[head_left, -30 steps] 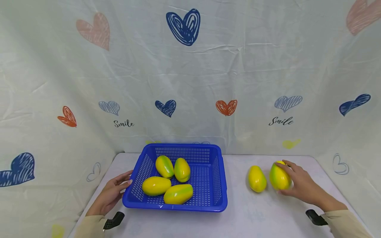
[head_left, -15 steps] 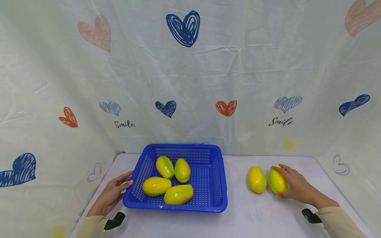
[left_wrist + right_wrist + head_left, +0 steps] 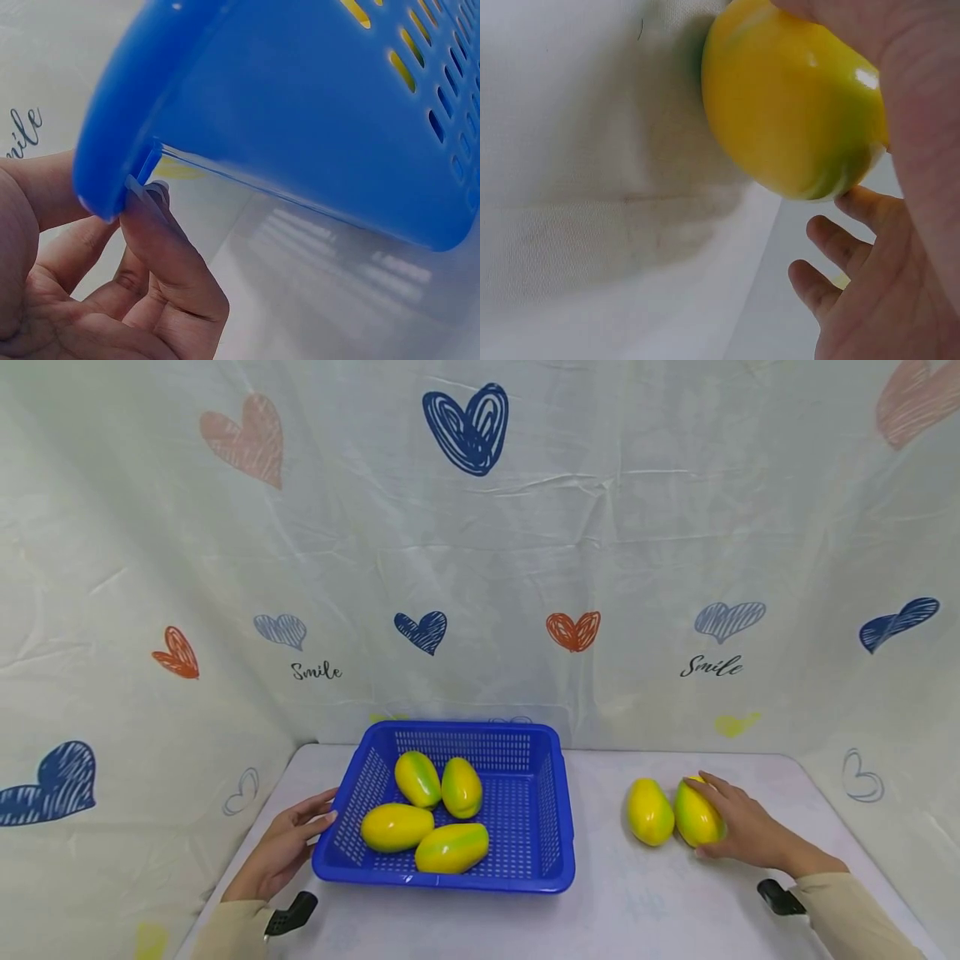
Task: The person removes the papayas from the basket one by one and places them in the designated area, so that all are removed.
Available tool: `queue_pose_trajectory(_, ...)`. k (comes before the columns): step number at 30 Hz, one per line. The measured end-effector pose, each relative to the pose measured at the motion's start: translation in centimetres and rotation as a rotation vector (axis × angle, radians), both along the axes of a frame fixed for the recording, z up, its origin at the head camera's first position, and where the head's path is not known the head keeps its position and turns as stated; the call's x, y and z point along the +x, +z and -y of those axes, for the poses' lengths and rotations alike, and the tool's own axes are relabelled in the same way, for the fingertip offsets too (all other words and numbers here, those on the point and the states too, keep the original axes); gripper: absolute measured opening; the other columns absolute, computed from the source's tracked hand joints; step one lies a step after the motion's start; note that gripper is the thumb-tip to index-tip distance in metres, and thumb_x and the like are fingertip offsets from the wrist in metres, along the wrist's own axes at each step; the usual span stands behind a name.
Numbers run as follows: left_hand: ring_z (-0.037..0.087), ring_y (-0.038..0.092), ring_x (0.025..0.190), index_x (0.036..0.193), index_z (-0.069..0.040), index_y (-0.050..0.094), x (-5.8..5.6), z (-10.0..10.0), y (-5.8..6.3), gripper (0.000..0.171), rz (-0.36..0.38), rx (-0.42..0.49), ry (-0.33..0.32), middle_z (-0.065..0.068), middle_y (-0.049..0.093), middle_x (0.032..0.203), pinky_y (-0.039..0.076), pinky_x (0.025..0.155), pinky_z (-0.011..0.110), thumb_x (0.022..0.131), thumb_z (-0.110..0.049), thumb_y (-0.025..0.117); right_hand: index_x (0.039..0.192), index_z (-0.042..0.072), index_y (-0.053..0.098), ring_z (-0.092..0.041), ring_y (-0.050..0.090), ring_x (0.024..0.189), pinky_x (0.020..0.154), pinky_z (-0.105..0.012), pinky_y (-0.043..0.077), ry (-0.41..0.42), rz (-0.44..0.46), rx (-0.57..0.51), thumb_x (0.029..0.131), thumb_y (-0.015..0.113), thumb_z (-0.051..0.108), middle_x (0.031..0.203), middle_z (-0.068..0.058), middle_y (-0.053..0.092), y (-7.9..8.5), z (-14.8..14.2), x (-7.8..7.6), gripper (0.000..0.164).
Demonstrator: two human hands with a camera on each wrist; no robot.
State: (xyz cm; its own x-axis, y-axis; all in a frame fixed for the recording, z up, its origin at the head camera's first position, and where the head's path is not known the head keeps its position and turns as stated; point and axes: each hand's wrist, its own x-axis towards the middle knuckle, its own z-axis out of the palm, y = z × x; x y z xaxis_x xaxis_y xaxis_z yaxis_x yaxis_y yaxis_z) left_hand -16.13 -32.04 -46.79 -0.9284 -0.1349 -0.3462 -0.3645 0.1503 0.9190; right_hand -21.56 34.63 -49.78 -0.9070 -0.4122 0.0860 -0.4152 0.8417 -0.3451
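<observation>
My left hand [image 3: 288,839] pinches the left rim of a blue plastic basket [image 3: 558,860]. In the left wrist view, the thumb and a finger [image 3: 172,262] meet at the basket's rim [image 3: 112,135]. Several yellow-green mangoes lie inside, one of them a mango [image 3: 452,849] near the front wall. On the right of the table, my right hand [image 3: 753,827] holds a mango [image 3: 697,814] between thumb and fingers. Close beside it on the left stands another mango [image 3: 650,812]. The right wrist view shows the held mango [image 3: 787,97] close over the white surface, with the other fingers spread out.
The white table [image 3: 615,910] ends at the back against a pale curtain [image 3: 637,527] printed with hearts and the word Smile. Black wrist devices, such as the left one [image 3: 292,914], sit at both sleeves.
My right hand has moved slightly left and toward the front with its mango, bringing it right beside the other loose mango. The left hand stays at the basket rim.
</observation>
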Motion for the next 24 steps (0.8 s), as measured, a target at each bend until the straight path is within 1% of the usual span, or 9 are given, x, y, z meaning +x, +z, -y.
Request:
queue_pose_trajectory(6, 0.016, 0.062, 0.103, 0.165, -0.002, 0.032, 0.05, -0.11, 0.09, 0.062, -0.003, -0.006, 0.001, 0.027, 0.036, 0.155, 0.057, 0.086, 0.024, 0.11, -0.018, 0.058, 0.147, -0.001, 0.049, -0.062, 0.048, 0.126, 0.097, -0.08, 0.043, 0.03, -0.002, -0.014, 0.069, 0.099, 0.03, 0.152, -0.039, 0.038, 0.03, 0.05, -0.03, 0.098)
queue_pose_trajectory(12, 0.016, 0.063, 0.102, 0.165, -0.001, 0.032, 0.12, -0.11, 0.09, 0.063, -0.007, 0.01, 0.002, 0.027, 0.036, 0.156, 0.057, 0.086, 0.024, 0.11, -0.017, 0.058, 0.148, 0.0, 0.048, -0.064, 0.047, 0.127, 0.096, -0.081, 0.042, 0.028, 0.015, -0.013, 0.07, 0.099, 0.032, 0.152, -0.039, 0.037, -0.13, 0.0, -0.31, 0.098)
queue_pose_trajectory(18, 0.016, 0.062, 0.103, 0.164, -0.001, 0.032, 0.13, -0.14, 0.09, 0.062, -0.005, 0.003, 0.007, 0.028, 0.035, 0.157, 0.057, 0.085, 0.024, 0.11, -0.017, 0.058, 0.148, 0.001, 0.048, -0.064, 0.046, 0.127, 0.096, -0.081, 0.041, 0.036, 0.021, -0.019, 0.071, 0.098, 0.032, 0.152, -0.039, 0.036, -0.07, -0.01, -0.37, 0.097)
queue_pose_trajectory(24, 0.016, 0.062, 0.103, 0.164, -0.001, 0.032, 0.15, -0.15, 0.06, 0.063, -0.007, 0.0, 0.007, 0.028, 0.036, 0.156, 0.057, 0.086, 0.024, 0.11, -0.018, 0.059, 0.146, 0.0, 0.05, -0.063, 0.048, 0.126, 0.096, -0.08, 0.042, 0.054, -0.008, -0.019, 0.07, 0.099, 0.031, 0.152, -0.039, 0.038, 0.11, -0.01, -0.32, 0.096)
